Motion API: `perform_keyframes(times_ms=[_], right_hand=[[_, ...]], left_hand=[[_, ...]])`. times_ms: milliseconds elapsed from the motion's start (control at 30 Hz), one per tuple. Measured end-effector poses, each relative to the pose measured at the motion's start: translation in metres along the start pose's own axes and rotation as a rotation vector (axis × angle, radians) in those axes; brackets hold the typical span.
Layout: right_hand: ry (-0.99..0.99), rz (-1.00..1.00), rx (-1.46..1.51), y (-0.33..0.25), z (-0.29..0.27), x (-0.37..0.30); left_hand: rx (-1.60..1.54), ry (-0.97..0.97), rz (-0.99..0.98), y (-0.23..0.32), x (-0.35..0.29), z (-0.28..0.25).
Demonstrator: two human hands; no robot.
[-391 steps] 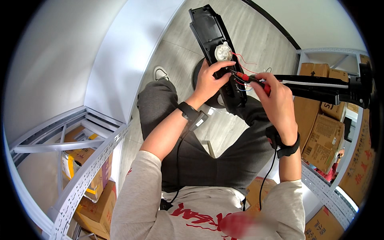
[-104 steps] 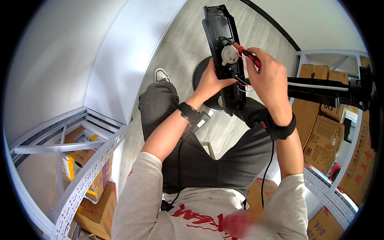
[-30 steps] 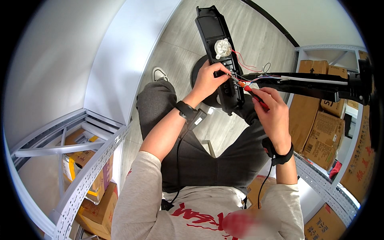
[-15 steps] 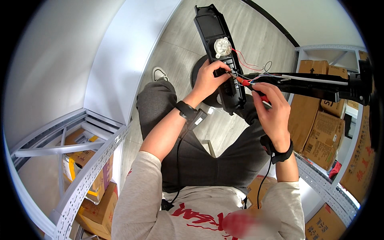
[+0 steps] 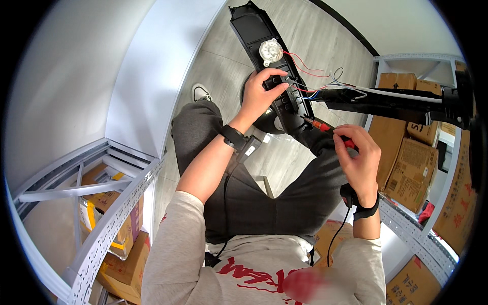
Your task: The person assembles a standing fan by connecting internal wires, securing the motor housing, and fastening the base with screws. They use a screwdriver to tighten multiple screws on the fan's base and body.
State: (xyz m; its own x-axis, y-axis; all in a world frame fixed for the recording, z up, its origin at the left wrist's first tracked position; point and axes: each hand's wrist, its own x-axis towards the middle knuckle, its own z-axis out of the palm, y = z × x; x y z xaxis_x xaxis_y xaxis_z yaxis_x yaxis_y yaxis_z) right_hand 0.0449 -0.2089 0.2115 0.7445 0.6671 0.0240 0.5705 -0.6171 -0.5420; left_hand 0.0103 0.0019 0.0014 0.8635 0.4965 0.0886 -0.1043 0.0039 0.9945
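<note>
Your grey T-shirt [image 5: 239, 292] bears red lettering, partly blurred; your left-wrist device [image 5: 249, 148] has a white label; at your right, one carton [image 5: 397, 90] shows an upward arrow, a printed carton [image 5: 408, 176] small black text, the rim-side carton [image 5: 460, 198] red characters.

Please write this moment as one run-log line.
left hand: at black housing; right hand: holding red screwdriver; tip contact: unclear; whitish round part: on housing

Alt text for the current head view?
Left hand touches an open black housing with a round whitish part and wires; right hand holds a red-handled screwdriver by its near end. Boxes line metal shelving on both sides.
</note>
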Motion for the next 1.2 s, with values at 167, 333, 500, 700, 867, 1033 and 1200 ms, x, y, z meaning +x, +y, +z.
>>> perform_keyframes(times_ms=[167,333,500,700,867,1033,1200], right_hand=[[0.015,0.001,-0.01,0.01,0.01,-0.003],[0.01,-0.007,0.005,0.01,0.014,0.001],[0.008,-0.021,-0.009,0.01,0.017,0.002],[-0.013,-0.016,-0.002,0.009,0.019,0.004],[-0.082,-0.019,-0.006,0.006,0.017,0.007],[-0.062,-0.031,-0.098,0.008,0.016,0.007],[-0.072,0.03,-0.185,0.009,0.018,0.007]], left_hand=[[0.056,0.026,0.039,0.004,0.0,0.001],[0.065,0.022,0.013,0.004,-0.001,0.001],[0.008,0.03,-0.033,0.002,0.0,0.002],[0.102,0.022,0.01,0.005,-0.001,0.001],[0.095,0.027,0.017,0.006,-0.002,0.0],[0.093,0.026,0.011,0.007,-0.002,0.001],[0.098,0.023,0.008,0.006,-0.002,0.001]])
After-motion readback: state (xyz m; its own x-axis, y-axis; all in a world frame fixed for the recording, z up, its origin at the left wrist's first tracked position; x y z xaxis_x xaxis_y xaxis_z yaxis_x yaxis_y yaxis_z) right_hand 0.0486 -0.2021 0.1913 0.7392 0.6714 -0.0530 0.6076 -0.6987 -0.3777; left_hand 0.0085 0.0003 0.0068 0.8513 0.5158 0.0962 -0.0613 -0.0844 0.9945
